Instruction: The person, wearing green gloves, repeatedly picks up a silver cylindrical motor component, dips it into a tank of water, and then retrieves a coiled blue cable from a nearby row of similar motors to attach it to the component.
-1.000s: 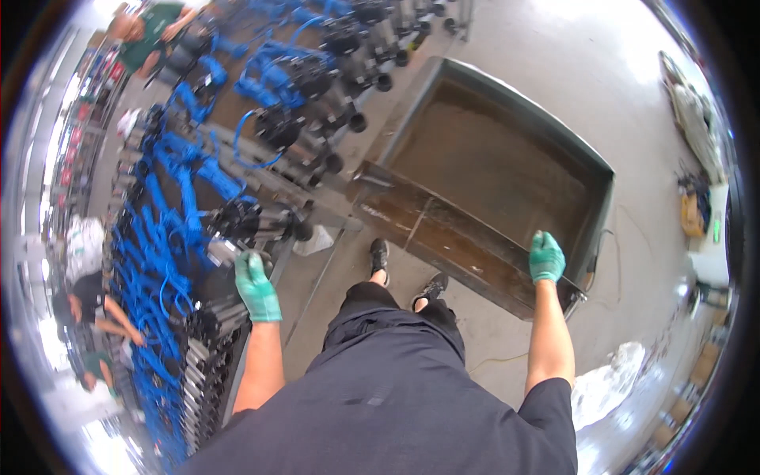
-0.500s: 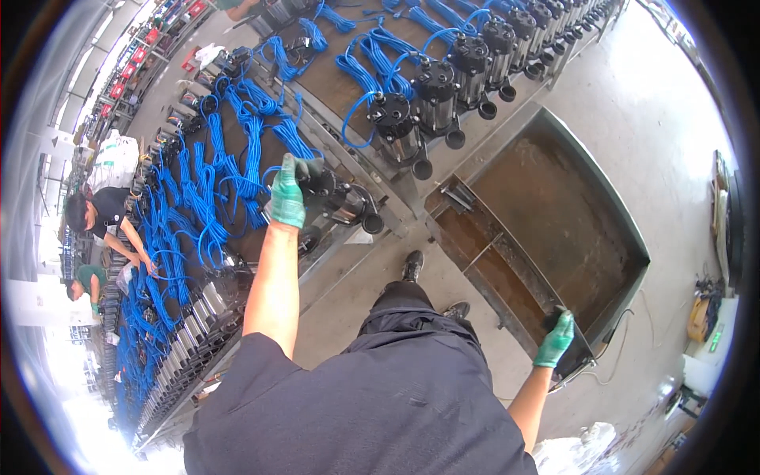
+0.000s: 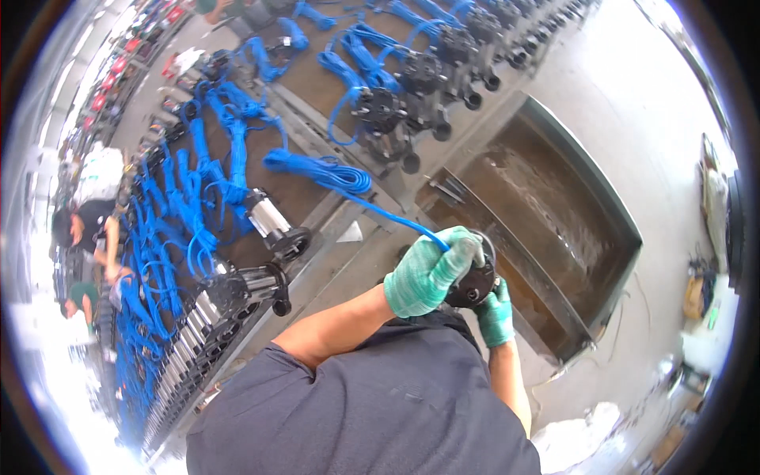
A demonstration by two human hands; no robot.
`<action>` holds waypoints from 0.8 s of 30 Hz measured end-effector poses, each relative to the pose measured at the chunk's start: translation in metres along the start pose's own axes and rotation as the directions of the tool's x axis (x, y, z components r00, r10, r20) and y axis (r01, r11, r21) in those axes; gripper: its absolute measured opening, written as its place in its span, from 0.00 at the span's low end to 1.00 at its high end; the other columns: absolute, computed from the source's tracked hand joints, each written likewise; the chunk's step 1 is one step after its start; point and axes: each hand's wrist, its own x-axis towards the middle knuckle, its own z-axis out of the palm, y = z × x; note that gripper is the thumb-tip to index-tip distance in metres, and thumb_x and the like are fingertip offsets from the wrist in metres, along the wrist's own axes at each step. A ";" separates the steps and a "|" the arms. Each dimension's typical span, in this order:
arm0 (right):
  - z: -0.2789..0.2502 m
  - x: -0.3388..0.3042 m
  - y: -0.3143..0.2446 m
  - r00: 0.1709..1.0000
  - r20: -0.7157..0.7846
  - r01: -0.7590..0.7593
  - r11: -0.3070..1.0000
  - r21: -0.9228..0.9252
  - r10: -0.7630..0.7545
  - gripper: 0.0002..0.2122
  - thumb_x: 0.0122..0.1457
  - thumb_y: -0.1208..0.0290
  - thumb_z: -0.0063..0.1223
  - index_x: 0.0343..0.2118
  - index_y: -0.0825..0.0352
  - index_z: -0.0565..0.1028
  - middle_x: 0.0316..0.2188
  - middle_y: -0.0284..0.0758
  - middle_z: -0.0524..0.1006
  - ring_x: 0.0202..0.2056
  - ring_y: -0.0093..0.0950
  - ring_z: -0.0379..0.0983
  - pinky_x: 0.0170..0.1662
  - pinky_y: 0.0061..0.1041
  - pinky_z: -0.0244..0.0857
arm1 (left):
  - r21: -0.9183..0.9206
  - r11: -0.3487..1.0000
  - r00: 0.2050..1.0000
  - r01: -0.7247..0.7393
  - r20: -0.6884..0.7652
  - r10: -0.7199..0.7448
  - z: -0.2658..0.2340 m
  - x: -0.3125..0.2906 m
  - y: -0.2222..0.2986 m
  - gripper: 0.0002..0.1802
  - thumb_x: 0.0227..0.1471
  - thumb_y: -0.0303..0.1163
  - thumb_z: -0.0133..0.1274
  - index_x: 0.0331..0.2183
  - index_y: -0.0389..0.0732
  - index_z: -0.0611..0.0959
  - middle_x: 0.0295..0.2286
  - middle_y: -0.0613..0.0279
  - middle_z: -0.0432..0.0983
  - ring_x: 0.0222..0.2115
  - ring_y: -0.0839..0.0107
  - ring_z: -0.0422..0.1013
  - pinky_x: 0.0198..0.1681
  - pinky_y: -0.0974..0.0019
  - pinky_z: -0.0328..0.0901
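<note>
One pump [image 3: 479, 291] is in hand in the head view, held upright or nearly so before the person's waist, apart from the two tables and beside the trough [image 3: 566, 226]. The gloved left hand [image 3: 430, 273] grips its black top where the blue cable leaves; the gloved right hand [image 3: 496, 317] clasps its side, with some fingers hidden. Lifting looks done, as a judgement; the pump is not set down anywhere visible, though its base is hidden. Its single cable bundle [image 3: 324, 171] reaches back to the near table [image 3: 277, 190]; whether it rests there I cannot tell. Many pumps stand untouched on that table and the far table [image 3: 309, 89], too blurred to count. One divider [image 3: 514, 252] makes two compartments in the one trough. At least two co-workers [image 3: 99, 226] show at left.
</note>
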 end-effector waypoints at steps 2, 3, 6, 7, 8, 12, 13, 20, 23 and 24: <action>-0.011 -0.018 -0.027 0.995 -0.064 0.059 0.974 -0.219 -0.075 0.22 0.59 0.81 0.41 0.58 0.67 0.66 0.41 0.40 0.77 0.33 0.28 0.78 0.31 0.25 0.75 | 0.111 0.968 0.974 -0.223 0.047 0.219 0.001 0.012 -0.025 0.29 0.69 0.53 0.41 0.26 0.39 0.77 0.24 0.64 0.71 0.34 0.71 0.70 0.55 0.56 0.64; -0.024 -0.025 -0.034 0.982 -0.141 0.078 0.955 -0.287 -0.123 0.21 0.58 0.81 0.39 0.56 0.68 0.67 0.38 0.39 0.78 0.27 0.27 0.76 0.25 0.24 0.72 | 0.078 0.967 0.969 -0.243 0.075 0.237 0.000 0.019 -0.029 0.29 0.69 0.52 0.41 0.26 0.38 0.76 0.26 0.62 0.73 0.35 0.70 0.71 0.52 0.60 0.65; -0.039 -0.048 -0.065 0.921 -0.297 0.094 0.884 -0.457 -0.251 0.20 0.58 0.83 0.37 0.54 0.71 0.70 0.30 0.36 0.78 0.19 0.22 0.72 0.17 0.20 0.63 | 0.059 0.988 0.986 -0.146 -0.075 0.150 -0.012 0.044 -0.066 0.27 0.69 0.50 0.43 0.28 0.37 0.78 0.29 0.62 0.75 0.35 0.74 0.69 0.42 0.65 0.65; -0.050 -0.049 -0.071 0.917 -0.297 0.083 0.855 -0.511 -0.267 0.19 0.58 0.83 0.39 0.53 0.71 0.71 0.31 0.37 0.78 0.19 0.21 0.72 0.17 0.20 0.64 | 0.101 0.992 0.984 0.076 -0.168 -0.058 -0.023 0.051 -0.089 0.24 0.69 0.49 0.45 0.30 0.39 0.79 0.28 0.65 0.74 0.33 0.76 0.68 0.42 0.67 0.64; -0.058 -0.049 -0.075 0.917 -0.287 0.072 0.823 -0.564 -0.277 0.19 0.58 0.84 0.40 0.52 0.72 0.72 0.32 0.37 0.79 0.20 0.20 0.72 0.18 0.19 0.64 | 0.257 0.966 0.979 -0.028 -0.187 0.078 -0.034 0.063 -0.123 0.22 0.68 0.48 0.46 0.32 0.40 0.80 0.28 0.69 0.73 0.33 0.78 0.66 0.41 0.69 0.63; -0.065 -0.038 -0.090 0.868 -0.313 -0.054 0.553 -0.831 -0.386 0.16 0.56 0.72 0.53 0.47 0.70 0.77 0.30 0.44 0.82 0.28 0.35 0.81 0.35 0.32 0.74 | 0.595 0.802 0.989 0.048 -0.144 0.047 -0.056 0.083 -0.195 0.24 0.68 0.51 0.44 0.40 0.40 0.83 0.33 0.55 0.79 0.35 0.58 0.73 0.43 0.57 0.66; -0.063 -0.035 -0.094 0.865 -0.316 -0.055 0.553 -0.832 -0.389 0.16 0.56 0.72 0.53 0.47 0.70 0.77 0.30 0.44 0.82 0.28 0.35 0.81 0.35 0.32 0.74 | 0.594 0.803 0.989 0.044 -0.139 0.048 -0.056 0.087 -0.205 0.24 0.68 0.51 0.44 0.40 0.40 0.83 0.33 0.55 0.79 0.35 0.58 0.73 0.43 0.57 0.66; -0.031 -0.012 -0.120 0.879 -0.343 -0.277 0.230 -0.933 -0.332 0.19 0.59 0.58 0.56 0.47 0.66 0.79 0.39 0.51 0.82 0.44 0.48 0.78 0.49 0.41 0.71 | 0.850 0.453 0.954 0.268 -0.171 -0.245 -0.078 0.112 -0.246 0.35 0.65 0.59 0.40 0.32 0.36 0.85 0.34 0.39 0.81 0.38 0.40 0.75 0.43 0.45 0.68; -0.046 -0.026 -0.101 0.815 -0.342 -0.182 0.354 -0.917 -0.468 0.24 0.61 0.53 0.56 0.54 0.66 0.74 0.43 0.50 0.81 0.46 0.46 0.78 0.50 0.41 0.71 | 0.818 0.529 0.955 0.226 -0.080 -0.285 -0.059 0.101 -0.208 0.30 0.64 0.53 0.43 0.38 0.35 0.85 0.38 0.40 0.80 0.42 0.42 0.75 0.48 0.48 0.68; -0.042 -0.032 -0.095 0.782 -0.320 -0.097 0.402 -0.910 -0.536 0.26 0.62 0.52 0.56 0.56 0.67 0.72 0.43 0.50 0.81 0.47 0.46 0.78 0.50 0.40 0.70 | 0.814 0.566 0.989 0.131 -0.071 -0.127 -0.063 0.094 -0.209 0.27 0.64 0.51 0.46 0.41 0.35 0.84 0.41 0.41 0.80 0.43 0.44 0.75 0.49 0.50 0.68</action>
